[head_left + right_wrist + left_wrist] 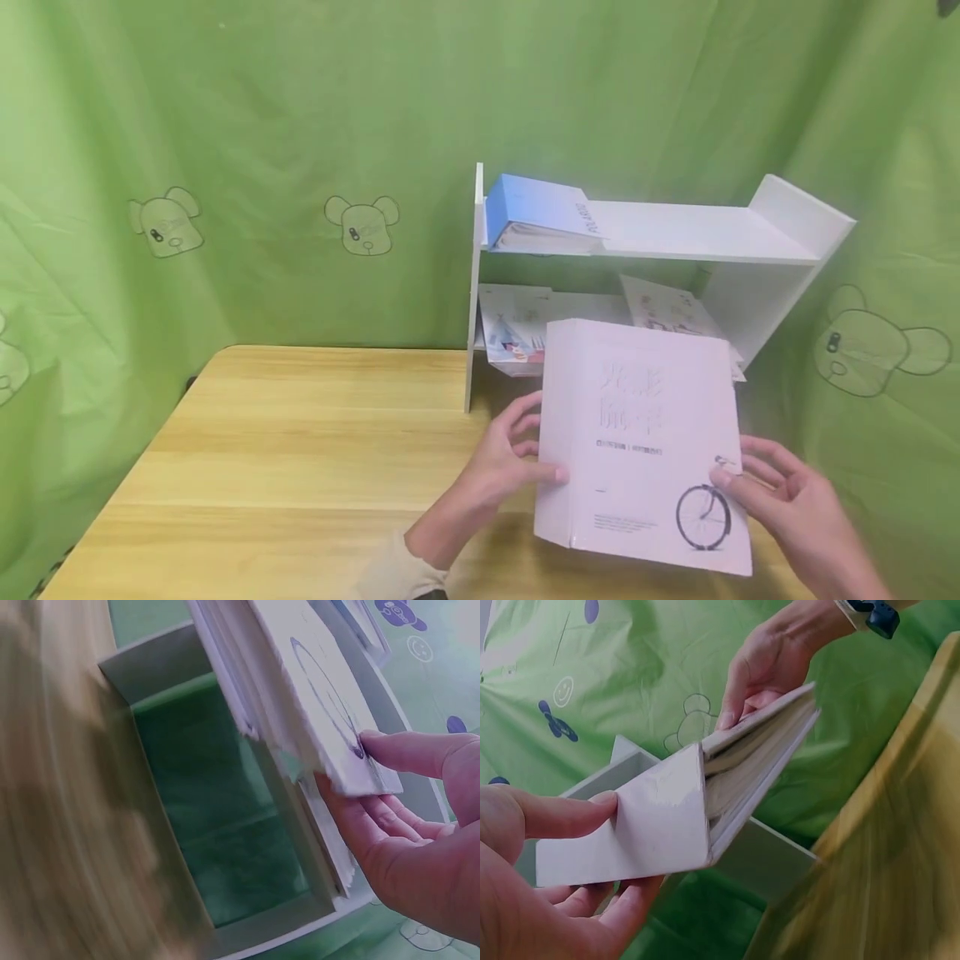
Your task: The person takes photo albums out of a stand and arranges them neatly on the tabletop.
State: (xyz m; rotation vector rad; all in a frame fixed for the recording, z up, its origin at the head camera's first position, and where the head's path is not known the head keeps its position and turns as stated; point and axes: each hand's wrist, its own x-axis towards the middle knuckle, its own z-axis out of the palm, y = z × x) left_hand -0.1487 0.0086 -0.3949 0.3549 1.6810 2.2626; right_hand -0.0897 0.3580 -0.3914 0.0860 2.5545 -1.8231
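Observation:
Both hands hold a thick white photo album (645,450) up in front of the shelf, its cover facing the head view with a bicycle wheel printed low on the right. My left hand (501,467) grips the broad spine side, thumb on the front and fingers behind. At the opposite edge my right hand (787,500) pinches the cover near the wheel print, thumb in front. The left wrist view shows the album's spine (630,832) and the page edges between its covers. In the right wrist view the right thumb lies on the cover (330,697).
Behind the album stands a white two-tier shelf (675,229) on a wooden table (322,442). A blue-spined album (540,212) lies on its upper board at the left. White books (513,325) and a tilted booklet (667,307) lie on the lower board. Green curtain (300,125) surrounds everything.

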